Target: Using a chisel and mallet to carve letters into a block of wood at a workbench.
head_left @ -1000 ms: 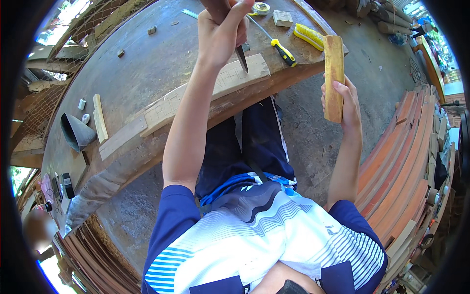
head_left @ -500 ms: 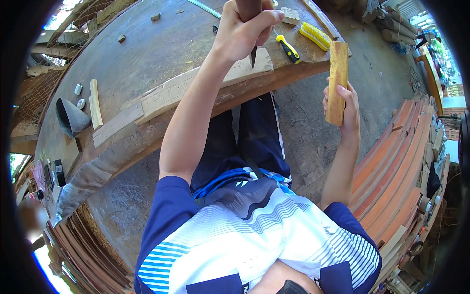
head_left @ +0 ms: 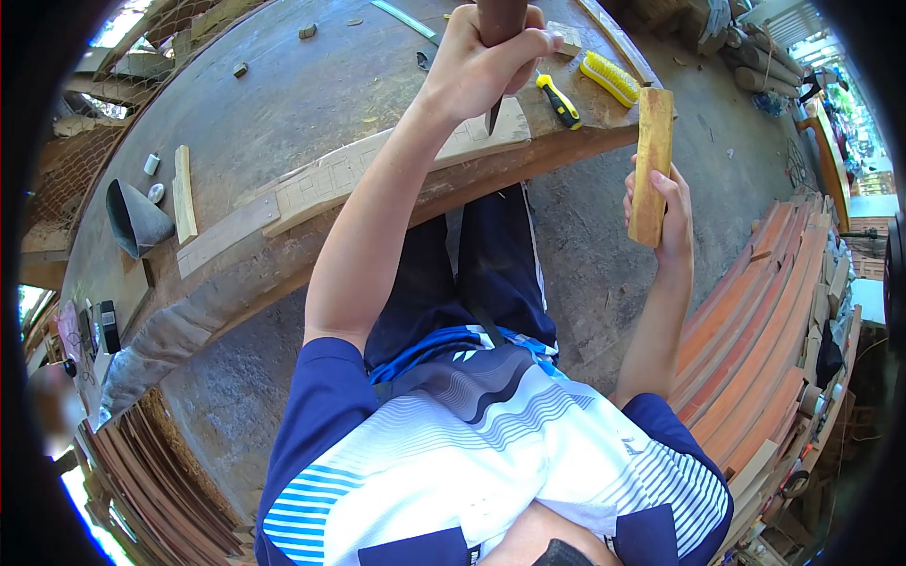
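Observation:
My left hand [head_left: 472, 68] is closed around the brown handle of a chisel [head_left: 499, 23], whose dark blade points down at a pale board with pencilled outlines [head_left: 359, 170] along the bench's near edge. Whether the tip touches the board I cannot tell. Off to the right, my right hand [head_left: 672, 212] grips an upright, yellowish wooden block [head_left: 653, 132], held apart from the chisel. A yellow-and-black screwdriver [head_left: 558, 100] and a yellow brush [head_left: 609, 77] lie just beyond, near a small pale block [head_left: 566, 36].
The worn workbench [head_left: 245, 113] carries a metal cone [head_left: 137, 217], a wood strip [head_left: 184, 198] and small items. Stacked reddish planks [head_left: 736, 330] fill the right, more timber [head_left: 165, 481] the lower left. A blurred person [head_left: 52, 406] is at the left rim.
My left hand and the chisel have shifted to the right in the picture, and the wooden block in my right hand sits slightly lower. The whole view has shifted a little; both grips look the same.

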Demonstrator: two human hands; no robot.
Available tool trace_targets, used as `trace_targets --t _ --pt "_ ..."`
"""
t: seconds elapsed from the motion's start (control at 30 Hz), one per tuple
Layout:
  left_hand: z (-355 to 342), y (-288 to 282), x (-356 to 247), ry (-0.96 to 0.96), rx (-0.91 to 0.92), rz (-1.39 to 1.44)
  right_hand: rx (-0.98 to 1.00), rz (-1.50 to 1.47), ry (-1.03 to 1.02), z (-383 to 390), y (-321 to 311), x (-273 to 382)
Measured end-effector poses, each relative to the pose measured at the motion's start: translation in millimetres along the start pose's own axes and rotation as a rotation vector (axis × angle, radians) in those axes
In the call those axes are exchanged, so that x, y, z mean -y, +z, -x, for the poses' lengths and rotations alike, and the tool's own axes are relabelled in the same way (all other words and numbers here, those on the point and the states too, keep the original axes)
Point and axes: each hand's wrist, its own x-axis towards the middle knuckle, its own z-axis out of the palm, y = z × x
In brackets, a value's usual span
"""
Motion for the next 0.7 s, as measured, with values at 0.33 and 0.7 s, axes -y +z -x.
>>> trace_targets --t 0.33,0.7 --pt "-3.7 -7.9 5.6 0.043 -0.01 0.038 0.034 0.013 -0.01 -0.5 -0.5 5.9" --pt "0.7 -13.2 5.6 0.066 -0.036 0.03 0.032 0.023 -0.014 -3.5 6.3 5.2"
